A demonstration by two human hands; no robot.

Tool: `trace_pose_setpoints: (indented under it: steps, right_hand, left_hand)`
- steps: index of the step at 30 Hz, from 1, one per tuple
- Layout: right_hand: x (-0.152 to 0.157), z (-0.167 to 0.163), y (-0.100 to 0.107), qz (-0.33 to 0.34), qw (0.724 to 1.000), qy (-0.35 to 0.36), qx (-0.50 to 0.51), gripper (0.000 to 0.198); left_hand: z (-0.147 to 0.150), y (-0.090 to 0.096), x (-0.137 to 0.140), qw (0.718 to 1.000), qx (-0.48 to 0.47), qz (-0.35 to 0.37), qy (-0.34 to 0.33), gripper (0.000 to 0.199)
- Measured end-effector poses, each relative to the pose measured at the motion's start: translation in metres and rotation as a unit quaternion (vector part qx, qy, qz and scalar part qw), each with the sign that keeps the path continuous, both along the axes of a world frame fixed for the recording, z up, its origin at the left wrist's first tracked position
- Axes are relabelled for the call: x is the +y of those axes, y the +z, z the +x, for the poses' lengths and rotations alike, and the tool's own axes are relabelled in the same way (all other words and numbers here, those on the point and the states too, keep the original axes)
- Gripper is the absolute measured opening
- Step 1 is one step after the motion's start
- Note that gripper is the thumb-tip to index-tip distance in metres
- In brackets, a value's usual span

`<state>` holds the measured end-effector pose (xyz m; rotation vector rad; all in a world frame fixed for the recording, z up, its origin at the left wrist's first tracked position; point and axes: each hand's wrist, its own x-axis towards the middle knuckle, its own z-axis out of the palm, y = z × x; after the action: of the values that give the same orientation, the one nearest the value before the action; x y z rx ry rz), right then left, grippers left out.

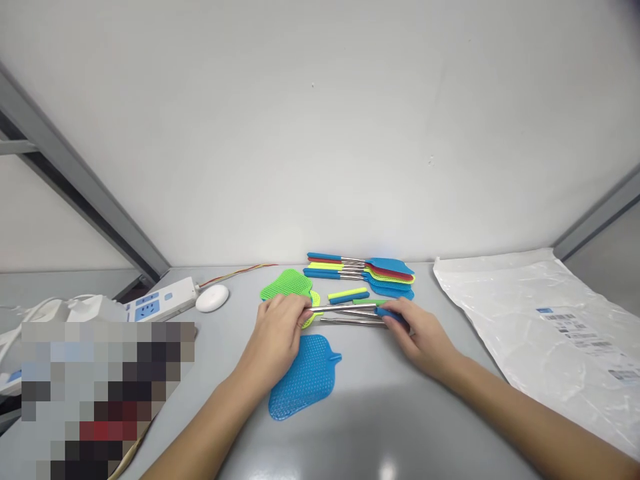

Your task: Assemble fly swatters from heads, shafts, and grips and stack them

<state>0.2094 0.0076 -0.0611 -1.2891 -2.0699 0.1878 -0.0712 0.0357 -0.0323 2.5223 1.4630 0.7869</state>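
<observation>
My left hand (283, 330) is closed on the left end of a metal rod (345, 307). At the rod's other end, my right hand (417, 330) pinches a blue handle (393, 315); whether rod and handle are joined I cannot tell. More metal rods (353, 322) lie just below. A loose blue fly swatter head (305, 380) lies flat in front of my left hand. Behind that hand are a green swatter head (287, 283) and a partly hidden yellow one (315, 300). Loose yellow (347, 293), blue (349, 299) and green handles (367, 302) lie beyond the rods.
Several whole fly swatters (357, 267) are stacked near the wall. To the right lies a white plastic mailing bag (525, 320). On the left are a power strip (163, 300), a white rounded device (213, 298), cables and a blurred-out area.
</observation>
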Motion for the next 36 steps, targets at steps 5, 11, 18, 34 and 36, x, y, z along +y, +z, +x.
trace_pose_setpoints:
  steps: [5, 11, 18, 34, 36]
  right_hand:
    - [-0.003, 0.002, 0.002, -0.004, 1.0, 0.007, -0.007, 0.018]
    - [-0.005, 0.005, 0.004, 0.02, 0.999, 0.015, -0.031, 0.017]
    - [-0.006, 0.006, 0.003, 0.078, 0.994, 0.039, -0.067, 0.019]
    - [-0.01, -0.007, -0.007, 0.077, 0.989, 0.079, -0.102, 0.02]
    - [-0.009, -0.006, -0.006, 0.079, 0.989, 0.077, -0.102, 0.02]
  left_hand:
    - [0.001, -0.001, 0.0, 1.0, 0.0, 0.003, -0.006, 0.022]
    - [0.001, -0.001, -0.001, 0.999, 0.016, 0.008, -0.037, 0.023]
    - [-0.001, 0.001, -0.002, 0.999, 0.02, 0.014, -0.042, 0.022]
    - [0.015, 0.004, -0.021, 0.997, -0.003, -0.004, -0.077, 0.021]
    - [0.013, 0.006, -0.019, 0.998, -0.011, -0.01, -0.059, 0.024]
